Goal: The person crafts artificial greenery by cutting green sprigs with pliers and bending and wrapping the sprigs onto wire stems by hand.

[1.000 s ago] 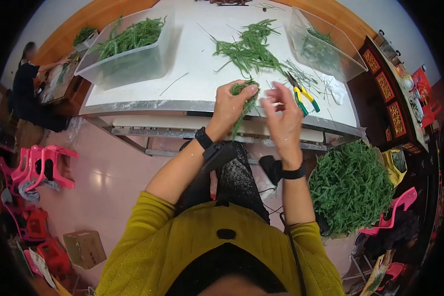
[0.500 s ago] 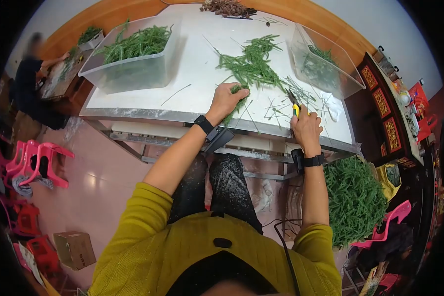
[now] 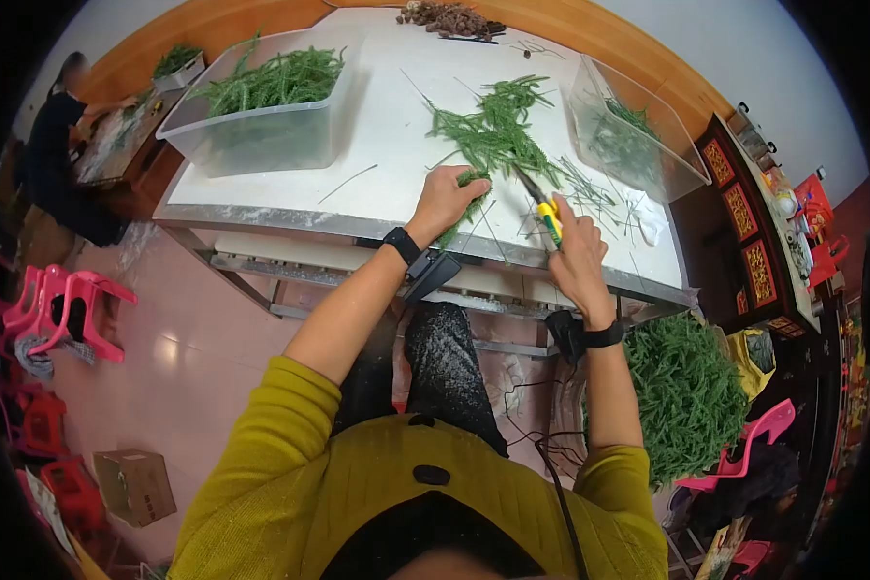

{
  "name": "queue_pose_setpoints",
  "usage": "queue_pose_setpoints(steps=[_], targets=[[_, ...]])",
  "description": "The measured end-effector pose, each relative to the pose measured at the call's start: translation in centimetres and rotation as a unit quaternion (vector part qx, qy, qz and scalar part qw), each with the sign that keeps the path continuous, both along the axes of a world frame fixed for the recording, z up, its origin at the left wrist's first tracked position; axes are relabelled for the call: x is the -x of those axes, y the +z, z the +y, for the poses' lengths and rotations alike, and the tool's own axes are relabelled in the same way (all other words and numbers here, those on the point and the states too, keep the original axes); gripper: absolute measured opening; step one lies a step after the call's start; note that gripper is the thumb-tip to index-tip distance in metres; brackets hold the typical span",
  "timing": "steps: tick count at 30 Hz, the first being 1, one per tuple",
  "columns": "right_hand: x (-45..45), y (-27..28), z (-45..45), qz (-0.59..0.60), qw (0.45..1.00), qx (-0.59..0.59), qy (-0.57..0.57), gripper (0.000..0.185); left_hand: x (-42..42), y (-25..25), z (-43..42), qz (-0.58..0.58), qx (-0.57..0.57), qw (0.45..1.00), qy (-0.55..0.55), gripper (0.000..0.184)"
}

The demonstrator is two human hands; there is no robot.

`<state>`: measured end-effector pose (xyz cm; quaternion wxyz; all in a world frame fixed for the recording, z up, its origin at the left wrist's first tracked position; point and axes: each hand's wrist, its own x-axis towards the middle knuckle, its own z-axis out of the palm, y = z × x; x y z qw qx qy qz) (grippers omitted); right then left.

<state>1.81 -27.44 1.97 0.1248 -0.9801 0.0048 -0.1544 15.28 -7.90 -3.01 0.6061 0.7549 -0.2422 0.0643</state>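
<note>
My left hand [image 3: 445, 200] is closed round a small bunch of green sprigs [image 3: 467, 215] above the table's front edge. To its right, my right hand [image 3: 580, 253] grips the yellow and green handles of the pliers-like cutters [image 3: 550, 220], whose dark jaws point up and left. A loose pile of green sprigs [image 3: 501, 126] lies on the white table [image 3: 382, 135] just beyond both hands. Thin cut stems are scattered near the cutters. A crumpled white cloth or tissue [image 3: 651, 220] rests to the right of my right hand.
Clear plastic bins with greenery stand at the left [image 3: 251, 140] and right [image 3: 628, 145]. Brown cones [image 3: 449, 17] lie at the far edge. A large heap of greenery [image 3: 686, 396] is right of my legs. A person [image 3: 63, 159] works at another table on the left.
My right hand has picked up the cutters from the table and brought them left toward the bunch. My left hand still holds its sprigs, now slightly lower.
</note>
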Motion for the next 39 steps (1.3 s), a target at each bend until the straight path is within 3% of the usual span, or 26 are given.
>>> queue_pose_setpoints(steps=[10, 16, 19, 25, 34, 39], targets=[[-0.7, -0.5, 2.3, -0.023, 0.998, 0.046, 0.034, 0.073, 0.7, 0.4, 0.1, -0.04, 0.013, 0.999, 0.004, 0.025], [-2.3, -0.2, 3.2, -0.045, 0.998, 0.013, 0.046, 0.061, 0.7, 0.0, 0.0, -0.045, -0.044, 0.998, -0.004, 0.023], [-3.4, 0.7, 4.1, 0.0, 0.999, -0.025, 0.023, 0.051, 0.7, 0.2, -0.1, -0.071, -0.066, 0.995, 0.007, 0.023], [-5.3, 0.6, 4.5, 0.026, 0.999, 0.006, 0.023, 0.036, 1.1, 0.2, -0.2, -0.084, -0.065, 0.994, 0.02, 0.021], [-5.3, 0.0, 3.4, 0.011, 0.996, -0.051, 0.066, 0.032, 1.0, 0.0, -0.3, -0.073, -0.047, 0.996, 0.017, 0.021], [-5.0, 0.5, 2.5, 0.018, 0.996, -0.082, 0.02, 0.029, 1.1, 0.2, -0.2, -0.055, -0.058, 0.997, 0.021, 0.022]])
